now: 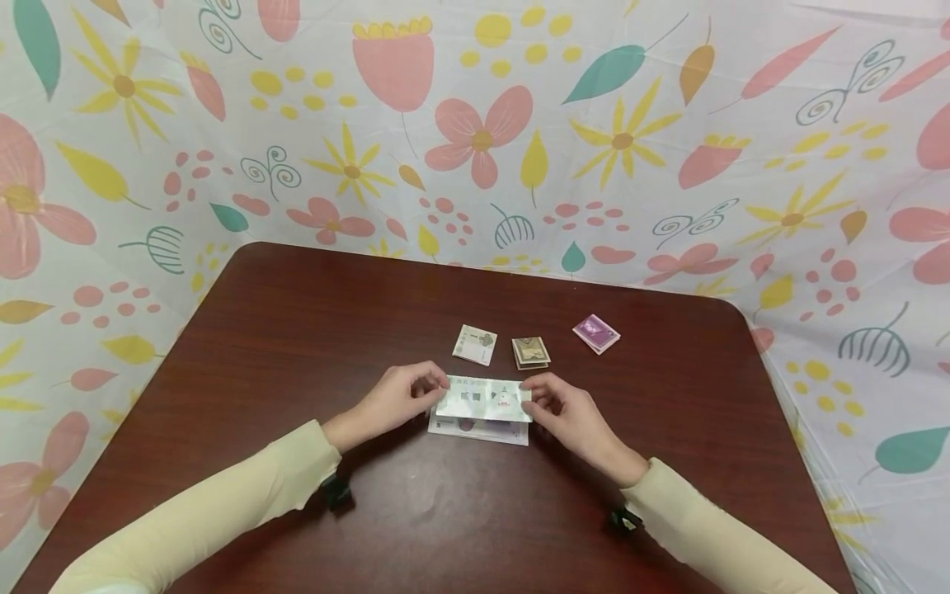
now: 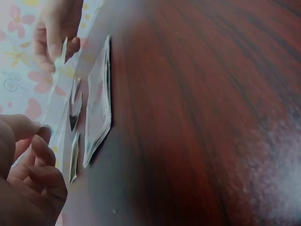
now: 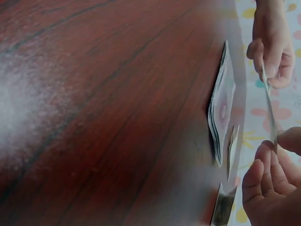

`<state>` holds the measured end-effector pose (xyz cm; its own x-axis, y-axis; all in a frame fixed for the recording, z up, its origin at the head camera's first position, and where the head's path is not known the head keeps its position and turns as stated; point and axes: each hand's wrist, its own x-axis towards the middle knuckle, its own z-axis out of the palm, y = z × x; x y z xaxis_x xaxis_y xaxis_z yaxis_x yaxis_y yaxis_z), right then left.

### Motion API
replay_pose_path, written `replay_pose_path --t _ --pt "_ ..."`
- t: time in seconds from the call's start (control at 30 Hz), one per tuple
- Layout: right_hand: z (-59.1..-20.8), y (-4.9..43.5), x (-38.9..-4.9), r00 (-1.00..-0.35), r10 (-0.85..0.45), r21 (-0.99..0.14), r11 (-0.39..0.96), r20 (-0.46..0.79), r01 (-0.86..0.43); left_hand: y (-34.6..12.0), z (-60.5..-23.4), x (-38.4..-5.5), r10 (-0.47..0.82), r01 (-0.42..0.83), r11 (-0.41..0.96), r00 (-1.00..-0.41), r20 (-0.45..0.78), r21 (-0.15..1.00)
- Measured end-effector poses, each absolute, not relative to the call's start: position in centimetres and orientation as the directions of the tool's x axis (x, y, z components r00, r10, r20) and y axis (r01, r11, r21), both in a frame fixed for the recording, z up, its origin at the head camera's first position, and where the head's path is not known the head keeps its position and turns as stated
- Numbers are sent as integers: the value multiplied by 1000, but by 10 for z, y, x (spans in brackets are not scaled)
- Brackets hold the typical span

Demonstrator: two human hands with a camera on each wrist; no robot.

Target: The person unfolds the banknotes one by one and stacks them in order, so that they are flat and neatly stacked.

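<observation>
A pale greenish banknote [image 1: 482, 401] is stretched flat between both hands, above the table. My left hand [image 1: 401, 398] pinches its left end between thumb and fingers; the right hand [image 1: 573, 419] pinches the opposite end. Just below and nearer the body lies a small stack of banknotes [image 1: 478, 431], partly covered by the held note in the head view. The left wrist view shows that stack [image 2: 98, 106] resting on the table, its layered edges visible, with the held note [image 2: 55, 92] raised apart from it. From the right wrist, the note [image 3: 270, 110] appears nearly edge-on.
Behind the hands lie three folded notes: a whitish one [image 1: 475, 344], a brown one [image 1: 529, 351] and a purple one [image 1: 597, 333]. All rest on a dark reddish-brown wooden table [image 1: 334, 305]. A flower-patterned cloth [image 1: 482, 190] hangs along its far side and both flanks.
</observation>
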<state>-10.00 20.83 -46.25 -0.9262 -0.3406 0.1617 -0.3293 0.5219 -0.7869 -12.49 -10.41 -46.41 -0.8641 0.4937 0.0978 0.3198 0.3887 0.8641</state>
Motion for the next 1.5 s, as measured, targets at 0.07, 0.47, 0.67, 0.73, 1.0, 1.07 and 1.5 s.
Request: replay_pose_path --t 0.07,0.47,0.67,0.73,1.0,1.07,1.5 --pt "-465 208 -99 -913 -367 -760 538 178 -364 -105 -465 -124 508 337 414 -856 93 845" --pt "-478 202 -96 -883 -444 -674 608 150 -420 -100 -476 -124 573 485 555 -812 111 676" --pt "-483 199 -95 -884 -453 -658 632 115 -410 -96 -480 -123 580 500 614 -810 80 611" --pt "-483 199 -94 -884 -452 -652 637 116 -411 -96 -480 -123 582 508 625 -809 80 593" --pt "-483 198 -95 -887 -441 -644 640 138 -419 -94 -477 -121 565 505 657 -822 77 560" --pt "-483 197 -95 -888 -438 -646 640 140 -417 -94 -476 -121 561 503 658 -824 80 561" --pt "-484 196 -96 -890 -438 -632 656 127 -412 -92 -478 -117 561 532 703 -823 91 473"
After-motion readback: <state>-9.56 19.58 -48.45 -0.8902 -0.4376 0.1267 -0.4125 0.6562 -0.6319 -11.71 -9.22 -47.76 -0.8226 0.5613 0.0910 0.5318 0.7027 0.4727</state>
